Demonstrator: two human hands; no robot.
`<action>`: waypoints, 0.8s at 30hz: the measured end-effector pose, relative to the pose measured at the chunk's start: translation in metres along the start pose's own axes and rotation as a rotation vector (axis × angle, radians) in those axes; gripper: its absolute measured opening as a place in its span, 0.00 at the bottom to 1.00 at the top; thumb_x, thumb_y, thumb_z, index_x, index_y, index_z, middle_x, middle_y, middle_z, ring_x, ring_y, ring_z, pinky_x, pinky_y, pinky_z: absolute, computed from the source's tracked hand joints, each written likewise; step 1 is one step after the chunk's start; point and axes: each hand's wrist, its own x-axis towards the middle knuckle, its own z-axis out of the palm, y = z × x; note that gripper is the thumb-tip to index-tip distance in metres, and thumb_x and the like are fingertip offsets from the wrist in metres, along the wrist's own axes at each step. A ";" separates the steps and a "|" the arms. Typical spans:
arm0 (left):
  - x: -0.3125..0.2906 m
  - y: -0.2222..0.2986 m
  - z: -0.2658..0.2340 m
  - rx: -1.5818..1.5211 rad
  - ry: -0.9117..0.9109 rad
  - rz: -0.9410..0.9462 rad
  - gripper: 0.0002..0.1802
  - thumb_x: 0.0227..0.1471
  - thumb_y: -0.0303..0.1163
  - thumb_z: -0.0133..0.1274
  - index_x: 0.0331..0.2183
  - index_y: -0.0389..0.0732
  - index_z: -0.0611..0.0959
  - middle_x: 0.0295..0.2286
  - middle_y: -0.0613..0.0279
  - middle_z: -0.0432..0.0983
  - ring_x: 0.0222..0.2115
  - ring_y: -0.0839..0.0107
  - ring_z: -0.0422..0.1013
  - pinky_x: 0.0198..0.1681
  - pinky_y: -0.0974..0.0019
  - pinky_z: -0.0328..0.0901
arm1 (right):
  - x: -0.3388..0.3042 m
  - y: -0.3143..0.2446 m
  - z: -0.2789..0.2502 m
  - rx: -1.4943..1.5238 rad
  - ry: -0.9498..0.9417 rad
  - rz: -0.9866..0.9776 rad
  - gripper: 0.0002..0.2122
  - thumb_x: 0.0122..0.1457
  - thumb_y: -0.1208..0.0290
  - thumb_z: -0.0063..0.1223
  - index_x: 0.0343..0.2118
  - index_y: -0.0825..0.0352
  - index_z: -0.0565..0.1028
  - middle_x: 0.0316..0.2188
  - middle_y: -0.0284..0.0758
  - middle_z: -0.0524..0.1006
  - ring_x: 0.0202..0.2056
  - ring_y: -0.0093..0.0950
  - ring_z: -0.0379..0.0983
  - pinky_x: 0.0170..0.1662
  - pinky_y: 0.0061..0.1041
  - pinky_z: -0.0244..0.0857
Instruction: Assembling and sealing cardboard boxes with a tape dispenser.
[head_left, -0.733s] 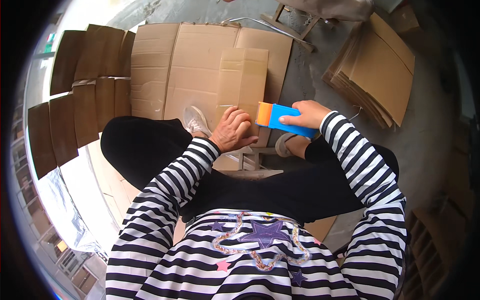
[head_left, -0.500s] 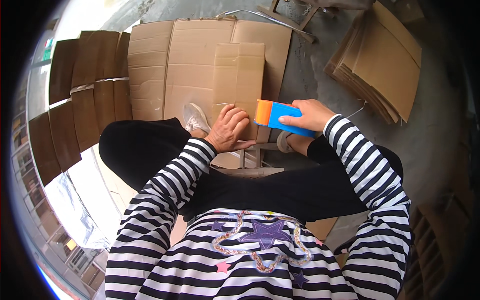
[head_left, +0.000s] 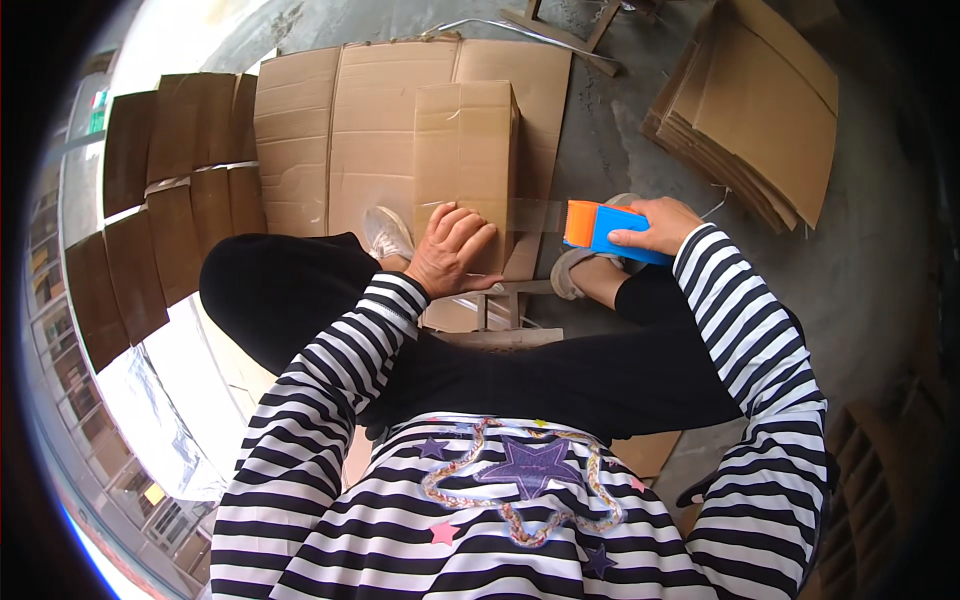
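A long brown cardboard box (head_left: 465,140) stands in front of me, between my feet. My left hand (head_left: 458,252) presses on its near end, fingers bent and thumb stretched out to the right. In my right hand (head_left: 662,228) is a blue and orange tape dispenser (head_left: 610,231), held to the right of the box and apart from it. A strip of clear tape (head_left: 537,216) spans the gap between the box and the dispenser. The far end of the strip by my left fingers is hard to make out.
Flattened cardboard (head_left: 385,130) lies under and behind the box. A pile of folded cartons (head_left: 755,110) rests on the grey floor at the far right. Rows of brown cartons (head_left: 195,125) stand at the left. A wooden frame (head_left: 510,305) is close by my left hand.
My right hand has drawn the tape dispenser to the right, away from the box, and a clear strip now stretches behind it. My left hand stays on the box, which has turned slightly.
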 end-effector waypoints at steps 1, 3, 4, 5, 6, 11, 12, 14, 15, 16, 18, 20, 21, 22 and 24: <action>0.001 0.001 -0.002 0.025 -0.024 0.009 0.40 0.33 0.53 0.63 0.47 0.42 0.72 0.42 0.54 0.63 0.47 0.56 0.60 0.55 0.47 0.52 | 0.002 0.003 0.000 0.003 -0.001 0.000 0.34 0.47 0.36 0.47 0.48 0.61 0.73 0.42 0.43 0.76 0.43 0.40 0.72 0.49 0.35 0.62; 0.003 0.002 -0.002 0.055 -0.033 0.013 0.41 0.34 0.54 0.61 0.51 0.48 0.72 0.42 0.55 0.61 0.47 0.58 0.58 0.55 0.47 0.52 | 0.005 0.007 0.001 -0.002 -0.017 0.019 0.34 0.47 0.35 0.47 0.49 0.60 0.72 0.43 0.43 0.75 0.44 0.40 0.72 0.49 0.35 0.62; 0.003 0.004 -0.002 0.076 -0.022 0.026 0.40 0.36 0.55 0.59 0.52 0.51 0.71 0.41 0.56 0.62 0.46 0.59 0.59 0.55 0.48 0.52 | 0.009 0.007 0.007 -0.001 0.043 -0.019 0.35 0.46 0.34 0.46 0.45 0.64 0.75 0.40 0.45 0.76 0.42 0.40 0.73 0.47 0.35 0.63; 0.005 0.004 0.000 0.095 -0.010 0.043 0.39 0.37 0.55 0.57 0.52 0.54 0.71 0.40 0.58 0.63 0.45 0.60 0.60 0.55 0.49 0.51 | 0.018 0.006 0.012 0.004 0.047 -0.014 0.35 0.46 0.34 0.46 0.45 0.64 0.75 0.40 0.45 0.76 0.42 0.40 0.73 0.47 0.35 0.63; 0.005 0.004 0.001 0.094 -0.007 0.045 0.38 0.37 0.55 0.57 0.53 0.56 0.71 0.40 0.58 0.62 0.45 0.60 0.60 0.55 0.49 0.51 | 0.029 0.001 0.014 -0.057 0.013 0.032 0.36 0.46 0.33 0.45 0.42 0.66 0.76 0.38 0.45 0.77 0.40 0.40 0.74 0.46 0.35 0.64; 0.005 0.003 -0.001 0.102 -0.017 0.046 0.38 0.38 0.56 0.56 0.52 0.55 0.71 0.40 0.57 0.61 0.45 0.60 0.60 0.55 0.49 0.51 | 0.059 -0.056 0.005 -0.212 -0.066 0.151 0.34 0.45 0.36 0.47 0.37 0.69 0.78 0.36 0.44 0.77 0.40 0.39 0.74 0.45 0.32 0.65; 0.005 0.003 -0.001 0.106 -0.009 0.047 0.37 0.38 0.56 0.56 0.52 0.55 0.71 0.40 0.57 0.61 0.46 0.60 0.59 0.55 0.49 0.51 | 0.064 -0.066 0.004 -0.206 -0.072 0.160 0.33 0.45 0.37 0.48 0.39 0.68 0.78 0.37 0.43 0.77 0.41 0.38 0.74 0.45 0.32 0.65; 0.004 0.003 0.001 0.104 -0.010 0.045 0.37 0.38 0.56 0.56 0.52 0.56 0.72 0.41 0.57 0.60 0.46 0.60 0.58 0.54 0.48 0.52 | 0.075 -0.085 0.003 -0.212 -0.082 0.182 0.31 0.45 0.40 0.50 0.41 0.66 0.77 0.39 0.41 0.77 0.43 0.36 0.73 0.47 0.33 0.64; 0.003 0.002 0.001 0.109 -0.015 0.040 0.37 0.38 0.56 0.57 0.52 0.56 0.72 0.41 0.57 0.59 0.47 0.60 0.57 0.54 0.47 0.52 | 0.082 -0.091 0.007 -0.220 -0.079 0.207 0.31 0.46 0.41 0.50 0.42 0.65 0.77 0.41 0.40 0.77 0.44 0.35 0.73 0.48 0.33 0.64; 0.003 0.002 0.001 0.105 -0.010 0.042 0.37 0.38 0.56 0.57 0.52 0.56 0.72 0.41 0.57 0.59 0.47 0.60 0.57 0.54 0.47 0.52 | 0.086 -0.094 0.005 -0.226 -0.070 0.193 0.31 0.46 0.40 0.49 0.40 0.67 0.77 0.39 0.43 0.77 0.42 0.36 0.74 0.46 0.33 0.65; 0.003 0.002 0.001 0.112 -0.036 0.045 0.37 0.38 0.56 0.56 0.52 0.56 0.72 0.41 0.58 0.59 0.47 0.61 0.57 0.54 0.47 0.52 | 0.100 -0.101 0.012 -0.290 -0.012 0.189 0.29 0.48 0.42 0.48 0.39 0.67 0.78 0.38 0.43 0.77 0.42 0.37 0.74 0.44 0.34 0.67; 0.002 0.003 0.002 0.100 -0.019 0.045 0.37 0.39 0.57 0.56 0.52 0.56 0.72 0.41 0.58 0.58 0.47 0.61 0.57 0.55 0.48 0.51 | 0.113 -0.103 0.025 -0.366 0.002 0.272 0.26 0.51 0.45 0.48 0.41 0.65 0.77 0.39 0.40 0.77 0.43 0.36 0.74 0.45 0.34 0.68; 0.002 0.003 0.001 0.090 -0.009 0.043 0.37 0.39 0.57 0.56 0.52 0.56 0.72 0.41 0.58 0.58 0.47 0.61 0.57 0.55 0.48 0.51 | 0.118 -0.103 0.028 -0.389 0.018 0.312 0.26 0.51 0.46 0.49 0.41 0.65 0.77 0.40 0.39 0.77 0.43 0.36 0.74 0.45 0.34 0.68; 0.003 0.001 0.001 0.100 -0.021 0.052 0.38 0.40 0.57 0.56 0.53 0.54 0.71 0.43 0.57 0.59 0.47 0.61 0.58 0.55 0.48 0.50 | 0.124 -0.097 0.024 -0.360 0.035 0.353 0.26 0.50 0.45 0.49 0.41 0.65 0.77 0.41 0.39 0.77 0.43 0.36 0.74 0.45 0.35 0.68; 0.003 0.001 -0.006 0.044 -0.039 0.026 0.38 0.41 0.57 0.55 0.53 0.53 0.70 0.43 0.56 0.60 0.47 0.60 0.58 0.56 0.48 0.50 | 0.115 -0.090 0.011 -0.264 0.163 0.359 0.25 0.50 0.45 0.50 0.39 0.65 0.78 0.37 0.41 0.78 0.41 0.37 0.75 0.43 0.34 0.68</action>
